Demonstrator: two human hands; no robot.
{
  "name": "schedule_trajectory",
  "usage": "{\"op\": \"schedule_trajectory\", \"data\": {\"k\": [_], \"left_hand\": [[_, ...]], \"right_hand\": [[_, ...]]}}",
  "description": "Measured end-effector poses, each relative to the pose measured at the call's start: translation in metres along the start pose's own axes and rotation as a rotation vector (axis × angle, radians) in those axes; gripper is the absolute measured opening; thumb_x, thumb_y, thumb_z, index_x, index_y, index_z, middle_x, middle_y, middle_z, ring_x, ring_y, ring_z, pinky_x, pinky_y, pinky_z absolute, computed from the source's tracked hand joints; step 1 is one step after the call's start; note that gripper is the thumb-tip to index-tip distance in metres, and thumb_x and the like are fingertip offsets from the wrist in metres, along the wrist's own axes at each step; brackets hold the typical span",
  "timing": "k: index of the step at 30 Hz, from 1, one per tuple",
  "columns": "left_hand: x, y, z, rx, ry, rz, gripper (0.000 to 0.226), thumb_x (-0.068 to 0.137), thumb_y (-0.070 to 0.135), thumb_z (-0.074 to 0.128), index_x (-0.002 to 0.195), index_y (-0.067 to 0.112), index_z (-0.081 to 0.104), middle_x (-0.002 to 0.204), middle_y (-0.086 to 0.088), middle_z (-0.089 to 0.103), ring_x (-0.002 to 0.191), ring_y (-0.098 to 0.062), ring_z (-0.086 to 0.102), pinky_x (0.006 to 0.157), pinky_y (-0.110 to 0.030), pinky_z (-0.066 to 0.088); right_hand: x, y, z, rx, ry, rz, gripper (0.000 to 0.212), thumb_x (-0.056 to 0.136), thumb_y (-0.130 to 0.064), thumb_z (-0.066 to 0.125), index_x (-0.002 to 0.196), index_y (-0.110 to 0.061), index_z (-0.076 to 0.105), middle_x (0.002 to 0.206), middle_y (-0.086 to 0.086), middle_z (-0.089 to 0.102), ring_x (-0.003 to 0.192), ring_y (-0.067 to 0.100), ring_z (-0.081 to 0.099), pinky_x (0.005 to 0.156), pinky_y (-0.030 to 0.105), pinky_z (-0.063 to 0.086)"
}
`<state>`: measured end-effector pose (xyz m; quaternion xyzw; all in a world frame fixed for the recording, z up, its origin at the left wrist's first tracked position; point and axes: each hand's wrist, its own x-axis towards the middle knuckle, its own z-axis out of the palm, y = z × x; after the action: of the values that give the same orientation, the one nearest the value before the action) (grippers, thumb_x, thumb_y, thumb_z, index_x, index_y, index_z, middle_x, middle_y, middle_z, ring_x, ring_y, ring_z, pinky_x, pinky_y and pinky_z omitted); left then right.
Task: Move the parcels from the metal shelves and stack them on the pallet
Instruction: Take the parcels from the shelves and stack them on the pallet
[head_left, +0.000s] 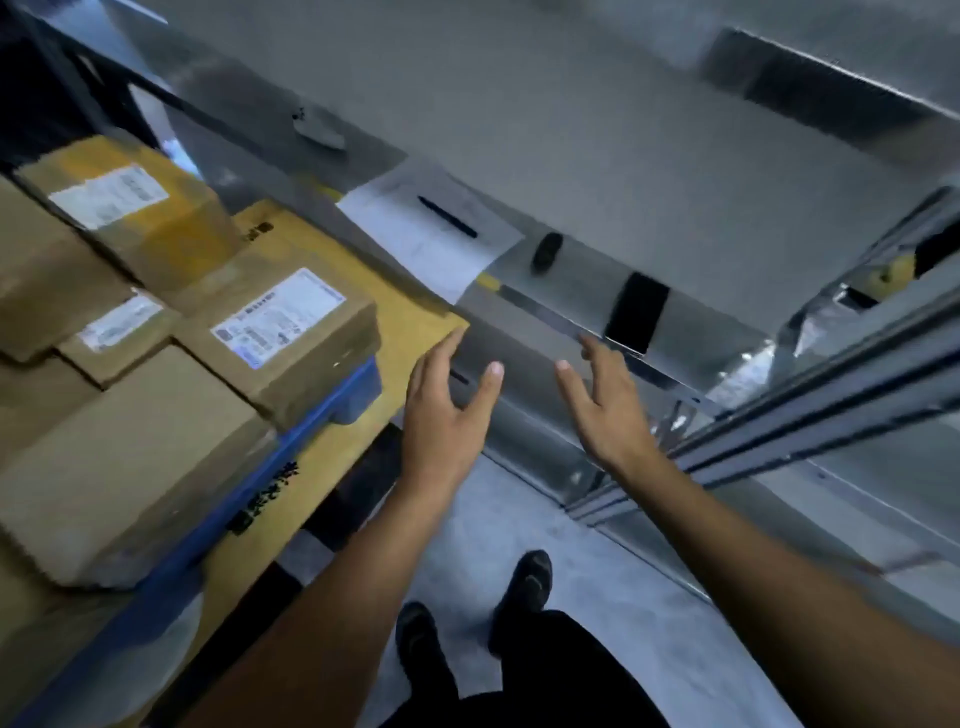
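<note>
Several brown cardboard parcels are stacked on the left, among them a labelled parcel (291, 338) at the stack's right edge and a large plain one (130, 462) in front. They rest on a blue pallet (317, 415) that lies over a yellow cardboard sheet (400, 322). My left hand (447, 410) and my right hand (602, 405) both reach forward with fingers spread, holding nothing, in front of the metal shelf (571, 171). The shelf surface ahead carries no parcel.
On the shelf lie a white paper sheet (431, 228) with a black pen (447, 217), a small dark object (546, 251) and a black phone-like slab (636, 312). A metal rail (831, 405) runs along the right. My feet (524, 587) stand on the grey floor.
</note>
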<state>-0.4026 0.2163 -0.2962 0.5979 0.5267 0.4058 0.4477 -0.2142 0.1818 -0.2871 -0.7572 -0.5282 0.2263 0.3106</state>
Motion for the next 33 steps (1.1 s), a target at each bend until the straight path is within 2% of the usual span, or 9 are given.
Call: {"op": "schedule_trajectory", "data": {"k": [3,6,10,14,17,21,24,29,33], "left_hand": [[-0.029,0.019,0.048,0.014,-0.136,0.007,0.058,0.099,0.054,0.06,0.153,0.04,0.042,0.159,0.013,0.039,0.143,-0.003,0.037,0.106,-0.025,0.034],[-0.065,0.044,0.103,0.026,-0.254,0.082,0.058,0.099,0.051,0.062,0.152,0.036,0.045,0.156,0.013,0.042,0.136,0.001,0.039,0.106,-0.022,0.033],[-0.12,0.078,0.185,0.029,-0.429,0.167,0.057,0.099,0.049,0.063,0.152,0.034,0.047,0.155,0.015,0.045,0.129,0.011,0.037,0.104,-0.012,0.029],[-0.196,0.11,0.279,0.02,-0.547,0.229,0.055,0.099,0.047,0.065,0.149,0.032,0.05,0.152,0.012,0.048,0.132,0.006,0.042,0.098,0.0,0.026],[-0.269,0.132,0.352,0.02,-0.648,0.252,0.052,0.098,0.047,0.066,0.147,0.035,0.052,0.151,0.012,0.049,0.135,0.001,0.044,0.103,-0.005,0.027],[-0.362,0.159,0.443,0.013,-0.779,0.305,0.053,0.098,0.044,0.068,0.147,0.03,0.053,0.151,0.011,0.051,0.133,0.004,0.043,0.102,0.0,0.025],[-0.422,0.178,0.494,-0.004,-0.872,0.314,0.051,0.098,0.043,0.068,0.146,0.032,0.053,0.148,0.014,0.05,0.13,0.007,0.043,0.102,-0.002,0.027],[-0.493,0.201,0.575,-0.022,-0.993,0.281,0.05,0.097,0.045,0.067,0.144,0.033,0.054,0.15,0.012,0.052,0.138,-0.003,0.046,0.116,-0.028,0.035],[-0.531,0.212,0.638,-0.02,-1.067,0.256,0.048,0.098,0.046,0.066,0.143,0.036,0.052,0.15,0.013,0.052,0.137,-0.003,0.046,0.113,-0.026,0.034]], "right_hand": [[-0.036,0.043,-0.045,-0.035,0.113,0.06,0.072,0.101,-0.065,0.04,0.156,-0.018,0.04,0.155,0.009,0.047,0.144,0.024,0.043,0.12,0.045,0.035],[-0.076,0.084,-0.094,-0.019,0.227,0.135,0.068,0.104,-0.06,0.043,0.158,-0.019,0.038,0.157,0.008,0.045,0.146,0.024,0.041,0.121,0.046,0.033],[-0.141,0.143,-0.164,0.029,0.403,0.21,0.063,0.106,-0.053,0.047,0.156,-0.017,0.041,0.153,0.007,0.048,0.142,0.022,0.045,0.117,0.041,0.038],[-0.223,0.213,-0.234,0.076,0.552,0.299,0.068,0.101,-0.059,0.045,0.154,-0.017,0.043,0.152,0.005,0.049,0.141,0.019,0.045,0.115,0.046,0.041],[-0.29,0.267,-0.29,0.098,0.665,0.378,0.077,0.095,-0.067,0.041,0.154,-0.017,0.043,0.152,0.006,0.05,0.143,0.021,0.044,0.117,0.048,0.039],[-0.379,0.332,-0.36,0.085,0.768,0.459,0.072,0.098,-0.061,0.044,0.155,-0.017,0.043,0.152,0.007,0.049,0.141,0.023,0.045,0.119,0.046,0.036],[-0.441,0.369,-0.404,0.064,0.821,0.535,0.074,0.097,-0.066,0.041,0.156,-0.021,0.04,0.155,0.004,0.046,0.143,0.022,0.043,0.118,0.046,0.038],[-0.518,0.425,-0.465,0.077,0.945,0.637,0.063,0.105,-0.056,0.047,0.157,-0.021,0.039,0.156,0.002,0.044,0.146,0.021,0.04,0.119,0.043,0.037],[-0.55,0.468,-0.496,0.129,1.024,0.723,0.069,0.102,-0.064,0.042,0.157,-0.023,0.039,0.156,0.0,0.043,0.144,0.018,0.041,0.118,0.05,0.039]]}}
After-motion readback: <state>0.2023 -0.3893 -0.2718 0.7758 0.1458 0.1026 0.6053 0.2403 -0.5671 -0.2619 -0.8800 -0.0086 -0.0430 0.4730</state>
